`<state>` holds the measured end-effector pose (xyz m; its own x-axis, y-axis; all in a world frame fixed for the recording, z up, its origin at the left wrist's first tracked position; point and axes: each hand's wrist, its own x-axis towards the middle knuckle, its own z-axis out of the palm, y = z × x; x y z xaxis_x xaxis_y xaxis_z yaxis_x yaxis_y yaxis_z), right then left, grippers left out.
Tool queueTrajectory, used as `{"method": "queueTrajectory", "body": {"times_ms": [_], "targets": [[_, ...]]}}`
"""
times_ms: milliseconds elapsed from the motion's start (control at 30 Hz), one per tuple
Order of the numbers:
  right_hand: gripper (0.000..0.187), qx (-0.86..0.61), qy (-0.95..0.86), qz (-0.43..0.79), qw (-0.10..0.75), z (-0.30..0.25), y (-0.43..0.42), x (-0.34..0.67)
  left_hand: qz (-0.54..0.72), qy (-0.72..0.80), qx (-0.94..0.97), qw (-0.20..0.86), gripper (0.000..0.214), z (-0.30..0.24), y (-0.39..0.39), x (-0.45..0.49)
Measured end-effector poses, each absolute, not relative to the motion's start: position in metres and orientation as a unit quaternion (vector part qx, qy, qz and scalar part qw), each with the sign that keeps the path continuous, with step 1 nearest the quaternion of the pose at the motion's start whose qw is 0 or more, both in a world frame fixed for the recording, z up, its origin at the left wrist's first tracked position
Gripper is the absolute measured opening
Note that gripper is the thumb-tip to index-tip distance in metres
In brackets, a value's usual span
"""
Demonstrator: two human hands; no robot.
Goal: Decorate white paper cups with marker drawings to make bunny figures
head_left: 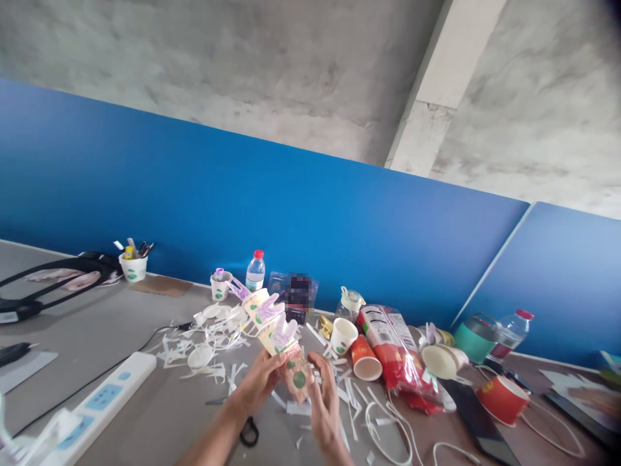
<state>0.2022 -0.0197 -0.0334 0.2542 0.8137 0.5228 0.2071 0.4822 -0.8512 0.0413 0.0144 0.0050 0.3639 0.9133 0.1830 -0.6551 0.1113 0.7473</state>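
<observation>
A slanting chain of joined paper cups [272,329], painted yellow and pink with green dots and purple ear-like cutouts, rises away from me over the desk. My left hand [259,383] is closed on its lower left side, the thumb on the nearest pink cup [295,374]. My right hand [326,398] is beside that cup's right side, fingers apart and slightly bent; whether the fingertips touch it I cannot tell. Under my left forearm lie scissors, their black handle loop [249,432] showing. White paper scraps [218,333] are strewn on both sides of my hands.
A power strip [109,404] lies at left, and a pen-filled cup [133,266] stands by the blue partition [233,194]. To the right are a white cup [343,336], an orange cup [366,359], a red package [395,349], a white cable [388,430] and a red cup [503,398].
</observation>
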Motion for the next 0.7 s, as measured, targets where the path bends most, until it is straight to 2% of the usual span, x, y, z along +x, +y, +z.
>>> {"method": "queueTrajectory", "body": {"times_ms": [133,267,433,533,700], "targets": [[0.057,-0.433,-0.532,0.38,0.62,-0.022,-0.008,0.208,0.493,0.205,0.436,0.724,0.08,0.001,0.015,0.039],[0.061,-0.419,-0.487,0.457,0.614,-0.008,-0.007,0.209,0.454,0.179,0.473,0.734,0.082,-0.004,0.016,0.036],[0.044,-0.374,-0.482,0.542,0.578,0.006,-0.016,0.206,0.428,0.2,0.506,0.722,0.086,-0.004,0.014,0.039],[0.041,-0.361,-0.43,0.581,0.589,0.007,-0.018,0.204,0.455,0.203,0.505,0.705,0.073,-0.005,0.015,0.042],[0.045,-0.347,-0.391,0.578,0.627,0.002,-0.014,0.203,0.491,0.256,0.523,0.649,0.045,-0.008,0.02,0.045]]}}
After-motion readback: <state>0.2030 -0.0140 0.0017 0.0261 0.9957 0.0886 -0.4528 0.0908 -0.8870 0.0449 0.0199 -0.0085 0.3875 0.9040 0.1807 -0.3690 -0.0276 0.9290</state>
